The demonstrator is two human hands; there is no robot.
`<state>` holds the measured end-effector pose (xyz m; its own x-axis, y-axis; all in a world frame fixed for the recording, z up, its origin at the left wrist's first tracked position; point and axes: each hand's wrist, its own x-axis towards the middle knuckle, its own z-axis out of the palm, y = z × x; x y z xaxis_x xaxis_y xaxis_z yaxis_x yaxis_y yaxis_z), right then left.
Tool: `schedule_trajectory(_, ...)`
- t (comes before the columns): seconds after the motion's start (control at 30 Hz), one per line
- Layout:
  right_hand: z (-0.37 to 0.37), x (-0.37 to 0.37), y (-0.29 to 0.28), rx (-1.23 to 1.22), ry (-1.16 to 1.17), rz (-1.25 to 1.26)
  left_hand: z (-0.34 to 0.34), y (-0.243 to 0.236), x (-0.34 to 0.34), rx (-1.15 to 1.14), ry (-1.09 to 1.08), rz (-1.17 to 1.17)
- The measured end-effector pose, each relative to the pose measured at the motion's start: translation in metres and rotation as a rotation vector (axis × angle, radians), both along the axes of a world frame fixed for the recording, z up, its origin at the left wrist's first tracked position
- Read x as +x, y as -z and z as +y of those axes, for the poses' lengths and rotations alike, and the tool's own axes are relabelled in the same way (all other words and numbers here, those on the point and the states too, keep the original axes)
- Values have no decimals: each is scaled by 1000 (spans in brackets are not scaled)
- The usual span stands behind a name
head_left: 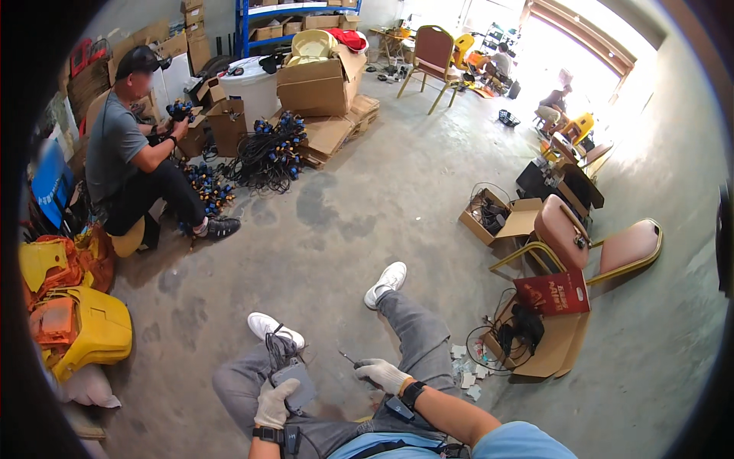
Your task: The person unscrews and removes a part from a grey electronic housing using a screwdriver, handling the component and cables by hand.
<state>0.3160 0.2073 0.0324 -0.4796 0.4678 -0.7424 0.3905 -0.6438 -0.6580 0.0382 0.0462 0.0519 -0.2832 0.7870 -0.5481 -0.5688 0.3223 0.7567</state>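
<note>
My left hand [273,403], in a white work glove, is closed around a flat grey box-shaped device [296,385] above my left thigh. A bundle of dark cable [283,353] lies against the device's far end, near my left shoe. My right hand [384,375], gloved the same way, is closed on a screwdriver [349,358] with a dark handle. Its thin shaft points up and left, toward the device but apart from it. My right fingers partly hide the handle.
To my right, an open carton [566,348] holds black cabled parts; pale scraps [470,375] lie beside it. Pinkish chairs [562,233] stand beyond. At left are yellow plastic shells [95,329] and a seated person [126,145] handling blue-ended cables, near a cable heap [267,157].
</note>
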Motion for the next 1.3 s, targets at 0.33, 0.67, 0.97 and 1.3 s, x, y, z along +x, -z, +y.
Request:
schedule_trajectory(0.33, -4, 9, 23, 75, -26, -82, 0, -4, 3, -26, -13, -33)
schedule_trajectory(0.67, -6, 3, 21, 132, -70, -137, 1, -13, 3, -16, -21, -38)
schedule_trajectory(0.97, -9, 3, 29, 75, -14, -31, -1, 0, 1, -48, -20, -12)
schedule_trajectory(1.3, -5, 3, 19, 99, -15, -34, 3, -11, 6, -53, -35, 28)
